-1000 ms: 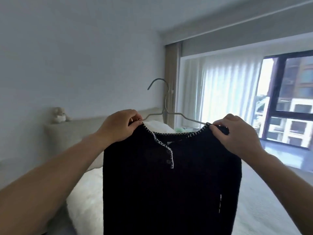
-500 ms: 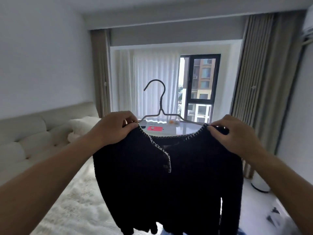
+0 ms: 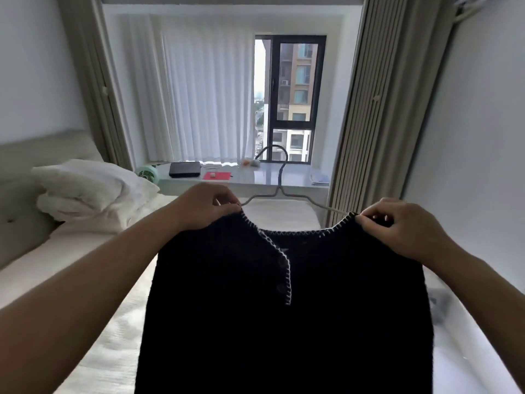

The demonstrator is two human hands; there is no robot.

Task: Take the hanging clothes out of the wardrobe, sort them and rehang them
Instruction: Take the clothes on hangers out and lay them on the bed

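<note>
A black knitted cardigan [image 3: 284,322] with white stitched edging hangs on a thin wire hanger [image 3: 279,177] in front of me, above the bed. My left hand [image 3: 204,206] pinches its left shoulder at the neckline. My right hand [image 3: 403,228] pinches its right shoulder. The hanger's hook rises between my hands, free of any rail. The wardrobe is out of sight.
A white bed [image 3: 93,280] with pillows [image 3: 88,186] lies below and to the left. A window ledge [image 3: 284,177] ahead carries a dark box, a red item and a small green fan. Curtains [image 3: 377,109] hang by the window; a white wall is on the right.
My view has swung to the right, from the headboard wall to the window. Both hands have kept their hold on the cardigan's shoulders and now hold it lower.
</note>
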